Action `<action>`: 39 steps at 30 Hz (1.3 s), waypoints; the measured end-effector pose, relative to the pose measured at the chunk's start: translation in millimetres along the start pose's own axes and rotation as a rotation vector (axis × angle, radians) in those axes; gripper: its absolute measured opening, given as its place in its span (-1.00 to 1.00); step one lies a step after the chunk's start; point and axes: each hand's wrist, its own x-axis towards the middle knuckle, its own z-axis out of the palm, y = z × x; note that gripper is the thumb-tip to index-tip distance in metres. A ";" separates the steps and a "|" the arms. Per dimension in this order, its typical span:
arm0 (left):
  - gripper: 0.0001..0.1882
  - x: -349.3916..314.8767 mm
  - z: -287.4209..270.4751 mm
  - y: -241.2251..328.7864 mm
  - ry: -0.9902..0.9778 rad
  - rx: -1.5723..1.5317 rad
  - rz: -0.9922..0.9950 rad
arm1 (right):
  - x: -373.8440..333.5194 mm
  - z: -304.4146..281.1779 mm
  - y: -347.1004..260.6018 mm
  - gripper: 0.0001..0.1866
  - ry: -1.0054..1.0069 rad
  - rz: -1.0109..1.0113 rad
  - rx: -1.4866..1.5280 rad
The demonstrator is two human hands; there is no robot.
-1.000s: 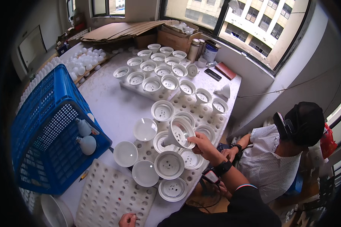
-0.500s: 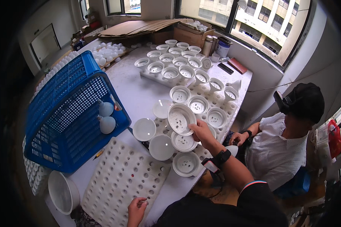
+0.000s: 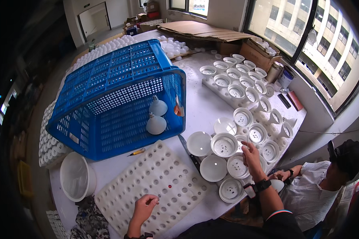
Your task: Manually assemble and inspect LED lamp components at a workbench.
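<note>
My right hand [image 3: 251,159] is beside the rim of a white lamp housing [image 3: 224,145] with holes in its floor. Its fingers look extended and off the rim. Similar housings, including one [image 3: 238,165] just below, crowd around it. Over the white foam board with rows of holes [image 3: 147,179], my left hand [image 3: 144,208] has thumb and fingertips pinched together; whatever may be between them is too small to make out. White domed covers [image 3: 213,168] lie left of the housings. A tiny red spot [image 3: 170,186] shows on the board.
A blue plastic basket [image 3: 119,99] on its side holds two white bulbs [image 3: 156,125]. A white tub [image 3: 77,177] stands at the left front, with a yellow-handled cutter [image 3: 137,151] by the board. Housings [image 3: 236,91] stand in rows behind. A co-worker [image 3: 319,191] sits at right.
My right hand has let go of the housing, which now sits among the others. My left hand has moved further over the foam board. The whole view has swung left.
</note>
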 end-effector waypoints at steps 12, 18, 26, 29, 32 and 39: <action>-0.54 316.0 -30.5 94.7 0.096 1.029 0.725 | -83.3 29.9 45.6 -0.70 -0.402 -0.351 -0.409; -0.80 449.5 -24.4 7.8 -0.128 2.007 0.343 | -89.2 34.3 54.2 -0.73 -0.505 -0.341 -0.457; -0.40 317.3 -78.9 54.1 -0.062 1.383 0.023 | -104.5 22.1 54.1 -0.71 -0.520 -0.357 -0.535; -0.66 214.5 -97.4 21.3 -0.129 0.680 0.422 | -114.3 35.1 62.4 -0.71 -0.524 -0.499 -0.384; -0.62 91.9 -45.7 4.2 -0.247 0.444 0.040 | -123.1 55.1 60.0 -0.70 -0.525 -0.403 -0.323; -0.60 10.0 -15.6 72.2 -0.432 0.389 -0.123 | -167.2 77.1 45.2 -0.48 -0.772 -0.257 -0.130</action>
